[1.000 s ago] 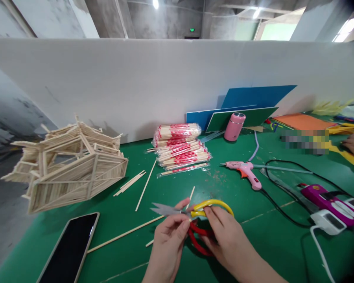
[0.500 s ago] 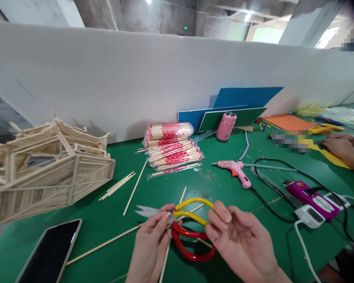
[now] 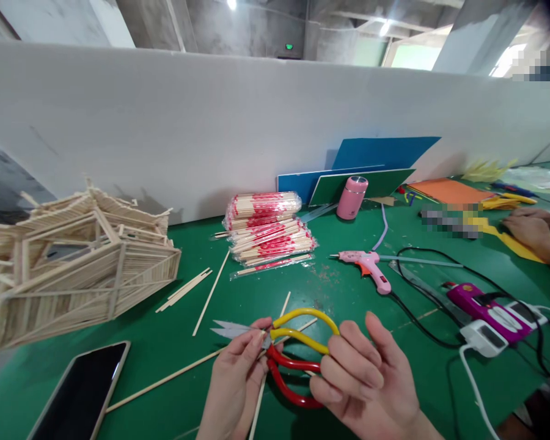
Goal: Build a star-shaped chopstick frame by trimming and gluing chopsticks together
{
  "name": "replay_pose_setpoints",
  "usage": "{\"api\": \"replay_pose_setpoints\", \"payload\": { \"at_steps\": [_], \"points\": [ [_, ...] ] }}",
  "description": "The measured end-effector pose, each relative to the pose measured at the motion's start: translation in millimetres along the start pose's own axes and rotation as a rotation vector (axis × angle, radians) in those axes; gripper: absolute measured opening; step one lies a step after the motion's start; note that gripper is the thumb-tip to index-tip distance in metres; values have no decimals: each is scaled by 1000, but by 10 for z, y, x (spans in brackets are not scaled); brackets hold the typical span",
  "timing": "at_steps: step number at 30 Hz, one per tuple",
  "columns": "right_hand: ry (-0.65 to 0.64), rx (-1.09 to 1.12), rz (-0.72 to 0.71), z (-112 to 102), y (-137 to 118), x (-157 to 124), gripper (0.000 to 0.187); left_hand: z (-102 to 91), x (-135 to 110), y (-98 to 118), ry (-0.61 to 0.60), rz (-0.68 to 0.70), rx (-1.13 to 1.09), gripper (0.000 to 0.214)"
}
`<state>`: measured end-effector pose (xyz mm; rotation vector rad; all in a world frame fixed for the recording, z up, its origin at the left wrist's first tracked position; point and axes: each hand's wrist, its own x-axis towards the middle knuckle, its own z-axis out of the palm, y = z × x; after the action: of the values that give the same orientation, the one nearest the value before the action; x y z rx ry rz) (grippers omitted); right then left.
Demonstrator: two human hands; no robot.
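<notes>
Scissors with one yellow and one red handle are held by my left hand, its thumb and fingers pinched around the pivot. The scissor blades point left and stand slightly apart. My right hand is at the handle ends, palm partly up. Its fingers are loosely curled in front of the handles and its thumb stands apart; whether the fingers touch the handles is hard to see. Under the hands, thin wooden sticks lie crossed on the green table, partly hidden.
A stick-built model stands left, above a phone. Wrapped chopsticks are piled centrally. A pink glue gun, pink flask, purple power strip and cables lie right. Another person's hand rests on yellow material.
My right hand has turned at the scissor handles; its thumb has lifted away and its fingers have shifted down over the handle ends. My left hand keeps its hold on the pivot.
</notes>
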<state>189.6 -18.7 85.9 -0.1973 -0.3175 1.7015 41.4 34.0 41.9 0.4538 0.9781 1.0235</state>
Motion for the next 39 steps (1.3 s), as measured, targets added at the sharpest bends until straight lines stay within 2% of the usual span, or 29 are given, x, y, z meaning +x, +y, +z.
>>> {"api": "replay_pose_setpoints", "payload": {
  "at_steps": [3, 5, 6, 7, 9, 10, 12, 14, 17, 20, 23, 25, 27, 30, 34, 39],
  "points": [
    [113, -304, -64, -17, -4, 0, 40, 13, 2, 4, 12, 1, -12, 11],
    [218, -754, -163, -69, -7, -20, 22, 25, 4, 20, 10, 10, -28, 11],
    [238, -1037, -224, -111, -4, -36, 9, 29, 4, 31, 11, 16, -36, 11],
    [226, -1329, -285, -164, 2, -52, 8, 30, 3, 41, 17, 24, -44, 10],
    [114, -1819, -345, -287, 32, -78, 27, 26, -1, 55, 36, 32, -51, 11],
    [56, -1988, -342, -347, 54, -82, 34, 21, -5, 55, 39, 34, -50, 11],
    [-18, -2208, -302, -440, 107, -70, 44, 12, -17, 42, 29, 33, -42, 12],
    [-24, -2317, -214, -478, 154, -34, 47, 6, -32, 20, -1, 32, -31, 11],
    [5, -2312, -93, -449, 167, 23, 42, 6, -50, 6, -70, 23, -28, 10],
    [102, -2195, -83, -393, 93, 41, 40, 4, -52, 28, -97, 63, -45, 7],
    [273, -1874, -32, -341, -1, 47, 33, 0, -51, 40, -99, 137, -4, 6],
    [316, -1585, -3, -301, -22, 67, 20, -1, -61, 25, -157, 131, 41, 7],
    [299, -1381, -28, -258, 2, 99, 16, -2, -79, -4, -213, 100, 73, 7],
    [251, -1244, -55, -204, 90, 141, 21, -6, -105, -45, -233, 84, 97, 7],
    [234, -1188, -27, -178, 176, 164, 28, -14, -116, -58, -276, 62, 122, 8],
    [235, -1207, -12, -222, 214, 178, 26, -6, -106, -63, -312, 7, 126, 12]
  ]
}}
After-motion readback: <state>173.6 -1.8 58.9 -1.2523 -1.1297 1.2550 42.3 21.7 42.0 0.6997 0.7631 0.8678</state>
